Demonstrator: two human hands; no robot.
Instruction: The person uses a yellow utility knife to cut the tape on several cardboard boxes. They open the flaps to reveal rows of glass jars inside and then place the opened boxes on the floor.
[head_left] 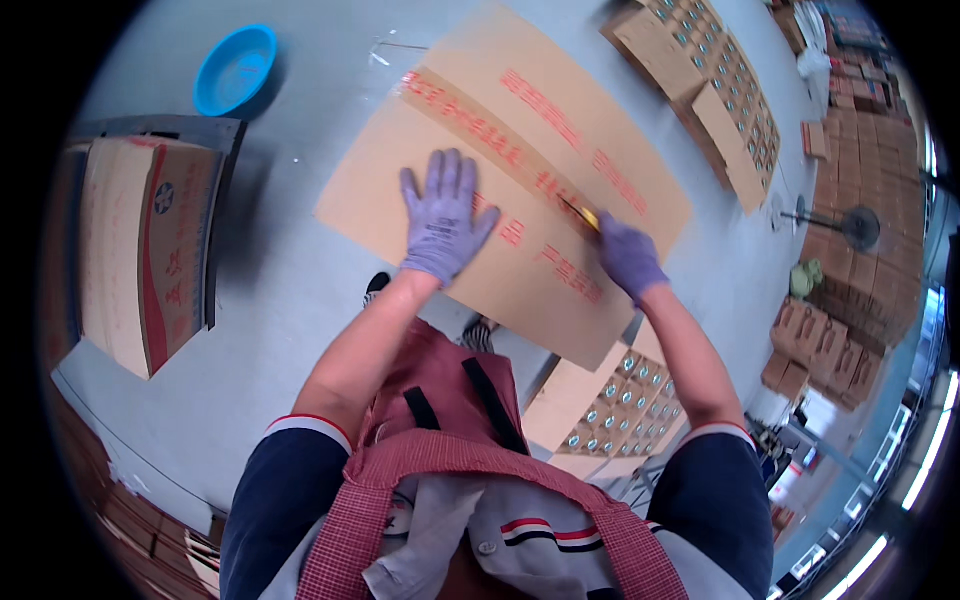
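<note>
A large brown cardboard box [560, 115] with red printing lies in front of me, a strip of printed tape [480, 125] running across its top along the seam. My left hand [442, 222], in a purple-grey glove, presses flat on the cardboard with its fingers spread. In the gloved fist of my right hand [630, 258] is a yellow utility knife [588, 215]. Its blade points up and left and meets the tape, or lies just above it; I cannot tell which. The glove covers most of the knife's handle.
An open carton of divided cells with round-topped items [625, 400] stands near my right side, another open carton [720, 85] at the far right. Flat cardboard [120, 250] is stacked at left. A blue basin [235, 70] sits on the floor; stacked boxes [860, 220] line the right.
</note>
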